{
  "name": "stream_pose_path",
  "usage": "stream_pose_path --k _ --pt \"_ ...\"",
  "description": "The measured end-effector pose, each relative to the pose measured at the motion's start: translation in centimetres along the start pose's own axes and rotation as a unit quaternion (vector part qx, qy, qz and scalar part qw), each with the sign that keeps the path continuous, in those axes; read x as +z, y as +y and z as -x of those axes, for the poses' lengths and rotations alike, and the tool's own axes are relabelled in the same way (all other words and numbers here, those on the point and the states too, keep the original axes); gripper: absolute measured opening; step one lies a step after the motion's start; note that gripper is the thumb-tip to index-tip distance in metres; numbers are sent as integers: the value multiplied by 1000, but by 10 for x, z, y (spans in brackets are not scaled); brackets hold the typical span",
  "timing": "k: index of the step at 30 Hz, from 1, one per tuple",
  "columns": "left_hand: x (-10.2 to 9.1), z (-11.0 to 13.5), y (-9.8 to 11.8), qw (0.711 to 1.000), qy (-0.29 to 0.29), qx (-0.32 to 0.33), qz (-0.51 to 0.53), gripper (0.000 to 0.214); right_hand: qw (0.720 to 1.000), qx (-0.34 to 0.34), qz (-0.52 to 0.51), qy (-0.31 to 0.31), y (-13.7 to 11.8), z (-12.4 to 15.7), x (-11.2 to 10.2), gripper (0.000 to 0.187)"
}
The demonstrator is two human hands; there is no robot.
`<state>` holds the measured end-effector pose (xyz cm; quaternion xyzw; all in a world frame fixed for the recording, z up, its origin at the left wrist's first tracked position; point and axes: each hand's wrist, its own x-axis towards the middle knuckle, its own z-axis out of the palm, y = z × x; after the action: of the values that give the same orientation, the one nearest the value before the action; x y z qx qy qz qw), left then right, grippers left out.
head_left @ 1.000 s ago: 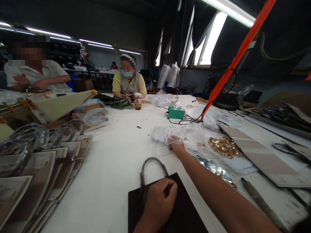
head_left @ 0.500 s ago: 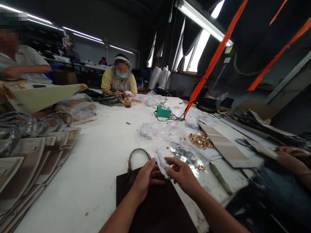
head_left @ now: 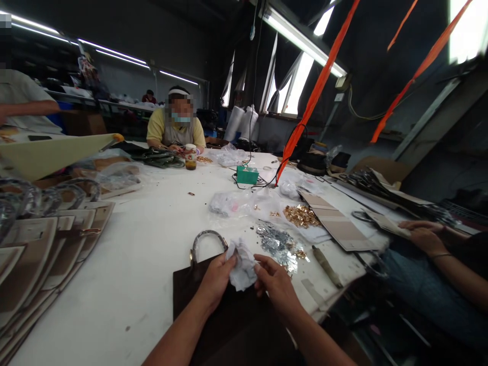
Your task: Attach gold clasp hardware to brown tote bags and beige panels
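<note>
A crumpled white cloth or tissue is spread between my two hands, above a dark brown bag panel. My left hand grips its left side, with the thumb lying on top. At the right edge, my right hand pinches it between thumb and curled fingers. The panel lies flat on the white table, and its curved handle, wrapped in clear film, points away from me. My forearms cover part of the panel.
Silver metal plates and gold fittings lie beyond my right hand, near an olive-handled tool. Bag panels with handles are stacked at left. A green box with cables stands farther back. Co-workers sit around the table.
The white cloth has been opened out from a narrow fold into a wider crumpled piece. My right hand has closed on its edge. The whole view has shifted slightly.
</note>
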<state>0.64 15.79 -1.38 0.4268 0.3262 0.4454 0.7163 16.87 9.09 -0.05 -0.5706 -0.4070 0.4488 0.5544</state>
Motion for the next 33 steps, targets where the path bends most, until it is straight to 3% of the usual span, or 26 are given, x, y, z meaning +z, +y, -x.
stream_pose_path --k 5,9,14,18,22,27,30,33 --pt "2 -1 1 998 34 -8 59 48 997 64 -7 51 15 -8 -7 64" --pt "5 3 8 997 20 -28 75 45 993 22 84 79 15 -11 -9 59" --pt "2 4 10 992 17 -45 118 43 990 -8 137 25 14 -23 -7 66" --pt "-4 0 9 988 34 -41 146 37 995 -2 104 9 22 -35 -13 54" --pt "-4 -2 10 986 58 -46 150 32 993 -14 102 59 24 -38 -21 48" --pt "4 2 13 988 60 -47 132 33 957 -137 232 105 11 -30 -16 29" --pt "6 3 14 991 51 -42 117 40 933 -206 290 50 5 -27 -6 20" --pt "6 3 12 994 47 -30 96 44 906 -213 366 -4 4 -30 2 20"
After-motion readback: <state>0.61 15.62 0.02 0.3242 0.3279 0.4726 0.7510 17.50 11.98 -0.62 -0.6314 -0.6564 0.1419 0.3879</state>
